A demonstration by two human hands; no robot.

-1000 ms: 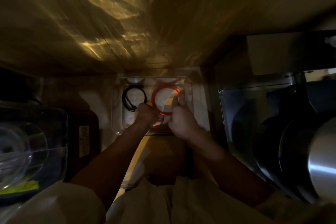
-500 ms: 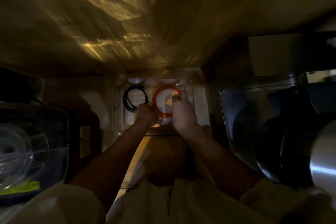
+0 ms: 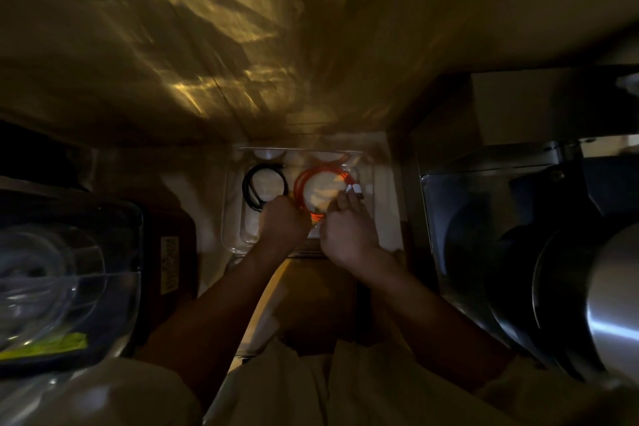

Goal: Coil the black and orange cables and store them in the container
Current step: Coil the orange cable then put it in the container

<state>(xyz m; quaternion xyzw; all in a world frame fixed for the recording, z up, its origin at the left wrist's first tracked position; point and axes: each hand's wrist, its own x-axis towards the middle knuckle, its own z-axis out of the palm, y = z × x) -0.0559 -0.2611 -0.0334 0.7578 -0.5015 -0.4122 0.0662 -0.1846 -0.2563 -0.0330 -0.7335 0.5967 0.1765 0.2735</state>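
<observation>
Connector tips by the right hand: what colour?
White connector tips, at the orange cable coil's right edge; head view, the only one.

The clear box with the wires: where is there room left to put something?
The clear container is bare at its near-left corner, below the black cable. The right half is crowded: orange cable, left hand, right hand.

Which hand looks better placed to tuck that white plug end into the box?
Right. The right hand already pinches the white plug of the orange cable; the left hand holds the coil's near side.
</observation>
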